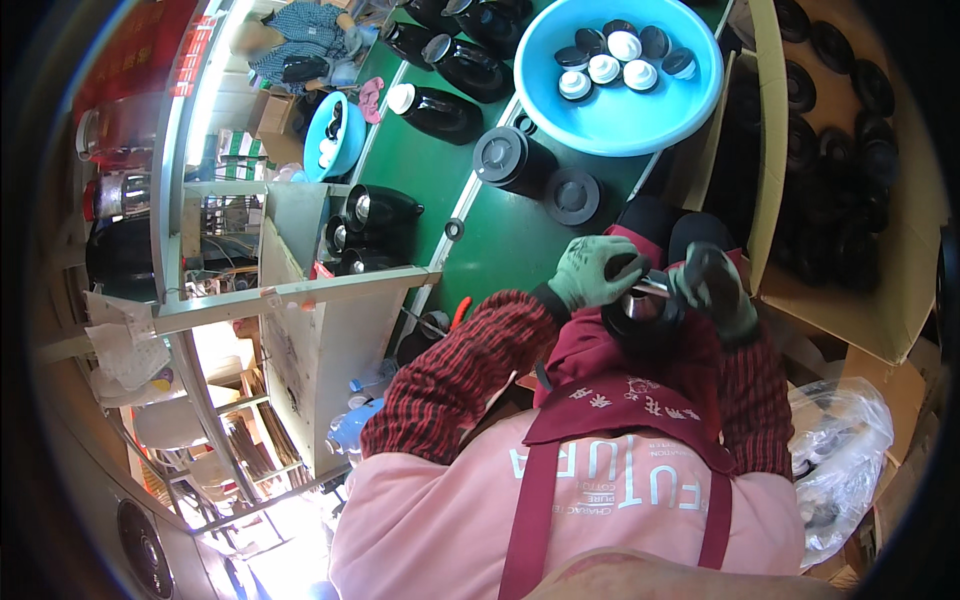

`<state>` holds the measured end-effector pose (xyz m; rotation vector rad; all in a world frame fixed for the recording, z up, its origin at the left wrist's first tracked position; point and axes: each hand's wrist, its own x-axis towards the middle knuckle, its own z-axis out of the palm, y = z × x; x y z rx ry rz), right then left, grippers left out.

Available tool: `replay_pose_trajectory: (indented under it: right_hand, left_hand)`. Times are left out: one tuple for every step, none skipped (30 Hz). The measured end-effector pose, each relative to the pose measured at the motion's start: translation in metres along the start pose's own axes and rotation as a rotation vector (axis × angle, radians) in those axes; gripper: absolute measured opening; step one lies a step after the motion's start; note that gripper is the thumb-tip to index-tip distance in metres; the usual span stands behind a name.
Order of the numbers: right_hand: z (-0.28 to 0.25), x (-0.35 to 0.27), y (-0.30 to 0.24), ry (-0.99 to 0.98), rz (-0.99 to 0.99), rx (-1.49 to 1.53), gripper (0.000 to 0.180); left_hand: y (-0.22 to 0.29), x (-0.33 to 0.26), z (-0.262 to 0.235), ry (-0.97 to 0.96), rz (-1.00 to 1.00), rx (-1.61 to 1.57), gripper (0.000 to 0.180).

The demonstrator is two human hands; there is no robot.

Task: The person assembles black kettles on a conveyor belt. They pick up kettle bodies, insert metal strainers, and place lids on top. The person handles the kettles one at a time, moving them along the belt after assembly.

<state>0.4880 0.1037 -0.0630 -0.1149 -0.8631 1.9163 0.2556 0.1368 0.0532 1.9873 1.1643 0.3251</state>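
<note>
In my lap, against the dark red apron, rests a black vessel with a shiny silver mouth. My left hand, in a pale green glove, is closed on a dark rounded piece beside that mouth; its kind is unclear. On the other side my right hand, in a grey-green glove, is closed and slightly blurred, and what it grips is hidden. A thin metallic piece spans the gap between the hands, just above the mouth. Nearest on the green table are a black cylinder and a black round lid.
A blue basin of black-and-white caps stands on the green table, near several black flasks. To the right, a cardboard box contains black round parts, with a clear plastic bag below. Another person works at far left.
</note>
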Motion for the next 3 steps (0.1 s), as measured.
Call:
replay_pose_trajectory:
  right_hand:
    - [0.005, -0.019, -0.001, 0.031, -0.011, -0.220, 0.033]
    - [0.023, -0.026, -0.009, -0.046, -0.029, -0.479, 0.037]
    - [0.016, -0.021, -0.012, -0.035, -0.048, -0.497, 0.037]
  left_hand:
    - [-0.010, 0.017, -0.002, -0.035, 0.022, -0.018, 0.023]
    - [-0.038, 0.030, 0.014, 0.054, -0.023, -0.341, 0.024]
    - [-0.031, 0.055, 0.018, 0.127, -0.125, -0.451, 0.025]
